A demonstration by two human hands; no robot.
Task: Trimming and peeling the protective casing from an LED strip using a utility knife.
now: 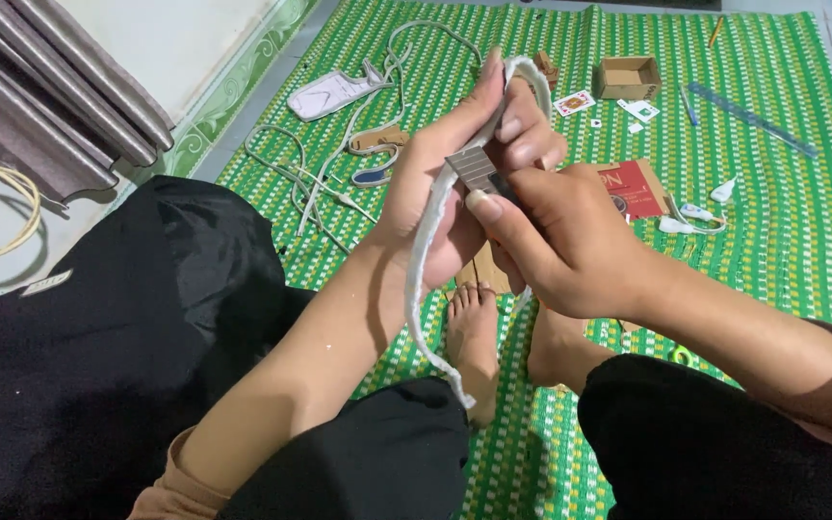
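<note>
White foam strip (423,260) held upright at centre of view, curved, lower end hanging down toward bare feet (474,332). Strip gripped by left hand (435,193), fingers closed around its upper part. Small dark grey block (475,170) pressed against strip's edge, pinched between thumb and fingers of right hand (556,241). Green woven mat (782,221) spread beneath. Scattered on mat: small cardboard box (627,77), red packet (636,187), white cords (339,164), ruler (751,119) at far right.
</note>
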